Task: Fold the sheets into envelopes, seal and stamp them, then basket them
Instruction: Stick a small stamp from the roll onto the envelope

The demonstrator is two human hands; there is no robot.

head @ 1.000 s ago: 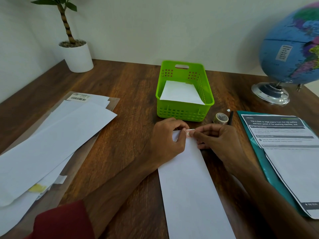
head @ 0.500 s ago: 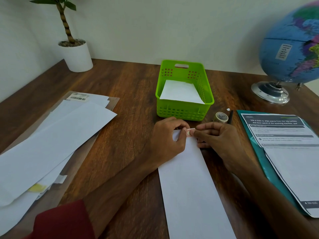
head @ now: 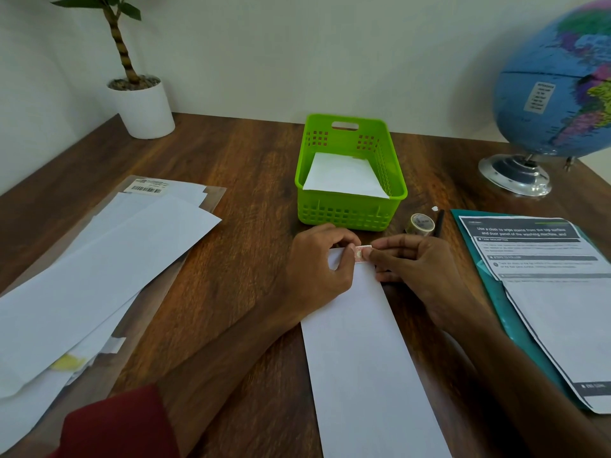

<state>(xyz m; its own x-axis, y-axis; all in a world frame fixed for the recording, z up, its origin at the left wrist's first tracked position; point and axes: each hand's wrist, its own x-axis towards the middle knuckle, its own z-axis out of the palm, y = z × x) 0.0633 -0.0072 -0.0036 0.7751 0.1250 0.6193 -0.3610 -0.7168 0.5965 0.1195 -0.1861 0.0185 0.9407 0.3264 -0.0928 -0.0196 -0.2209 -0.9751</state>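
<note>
The bench (head: pixel 231 166) is dark brown with wood grain. The basket (head: pixel 344 216) is bright green with a grid pattern of square holes; the envelope (head: pixel 344 175) inside it is white. The long sheet (head: pixel 367 358) is plain white. The stamp (head: pixel 361 252) is pinkish-red on white. The folder (head: pixel 489 276) is teal. The globe (head: pixel 558 94) is blue with multicoloured countries. The plant pot (head: pixel 143 110) is white. The sleeve (head: pixel 119 428) is dark red.

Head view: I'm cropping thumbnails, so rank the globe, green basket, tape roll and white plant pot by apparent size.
1. globe, partly cut off
2. green basket
3. white plant pot, though it stands farther away
4. tape roll
</note>
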